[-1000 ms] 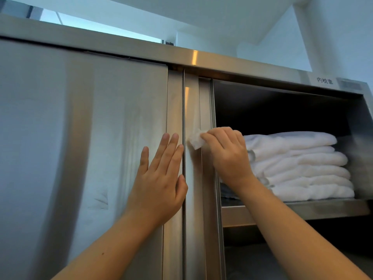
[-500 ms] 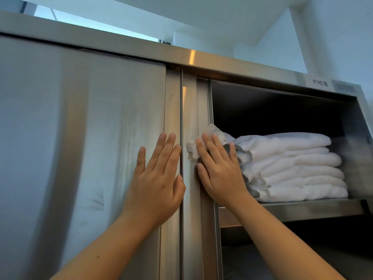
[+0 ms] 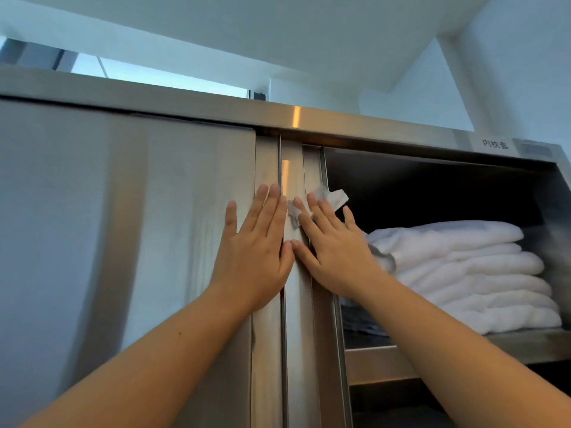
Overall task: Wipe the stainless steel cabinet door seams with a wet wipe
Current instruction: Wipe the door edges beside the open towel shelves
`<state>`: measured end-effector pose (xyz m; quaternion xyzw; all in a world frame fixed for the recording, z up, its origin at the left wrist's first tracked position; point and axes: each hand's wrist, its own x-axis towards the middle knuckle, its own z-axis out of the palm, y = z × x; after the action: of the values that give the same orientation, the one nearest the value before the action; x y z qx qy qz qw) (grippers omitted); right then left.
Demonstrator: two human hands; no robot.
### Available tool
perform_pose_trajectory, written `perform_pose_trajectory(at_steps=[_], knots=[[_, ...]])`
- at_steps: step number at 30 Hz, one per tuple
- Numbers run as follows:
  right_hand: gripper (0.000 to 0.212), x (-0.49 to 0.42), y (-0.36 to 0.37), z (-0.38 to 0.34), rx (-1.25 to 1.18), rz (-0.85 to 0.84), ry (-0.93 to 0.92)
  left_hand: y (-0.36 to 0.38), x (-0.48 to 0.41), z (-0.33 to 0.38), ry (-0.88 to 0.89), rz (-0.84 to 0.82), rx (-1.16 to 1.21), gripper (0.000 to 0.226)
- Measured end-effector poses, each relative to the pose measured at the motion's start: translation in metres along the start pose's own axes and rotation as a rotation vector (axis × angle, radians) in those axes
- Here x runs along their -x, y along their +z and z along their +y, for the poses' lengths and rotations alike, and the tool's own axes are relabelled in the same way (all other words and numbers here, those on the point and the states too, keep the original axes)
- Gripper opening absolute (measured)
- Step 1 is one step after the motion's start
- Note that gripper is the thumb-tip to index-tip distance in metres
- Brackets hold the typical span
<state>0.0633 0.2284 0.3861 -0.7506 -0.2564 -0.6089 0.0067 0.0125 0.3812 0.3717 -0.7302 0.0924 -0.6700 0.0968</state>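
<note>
A stainless steel cabinet door (image 3: 123, 227) fills the left half of the view, with vertical door seams (image 3: 296, 304) running down the middle. My left hand (image 3: 256, 254) lies flat on the door's right edge, fingers straight and pointing up. My right hand (image 3: 333, 251) presses a white wet wipe (image 3: 335, 197) flat against the seam strips with straight fingers. Part of the wipe sticks out above my fingertips and a bit shows between my two hands.
To the right, the open cabinet compartment holds a stack of folded white towels (image 3: 463, 273) on a steel shelf (image 3: 525, 344). A steel top rail (image 3: 216, 109) with a small label runs across above. The lower compartment is dark.
My right hand went from gripping the wipe with curled fingers to pressing it flat, and it slid up the seam. The view tilted upward. The left hand stayed flat on the door.
</note>
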Motion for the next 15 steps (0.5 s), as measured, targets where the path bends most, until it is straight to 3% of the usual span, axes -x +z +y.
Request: perform_pose_trajectory(at_steps=[15], knots=[[0.062, -0.059, 0.0, 0.007, -0.016, 0.118, 0.071, -0.003, 0.002, 0.004, -0.006, 0.046, 0.033, 0.061]])
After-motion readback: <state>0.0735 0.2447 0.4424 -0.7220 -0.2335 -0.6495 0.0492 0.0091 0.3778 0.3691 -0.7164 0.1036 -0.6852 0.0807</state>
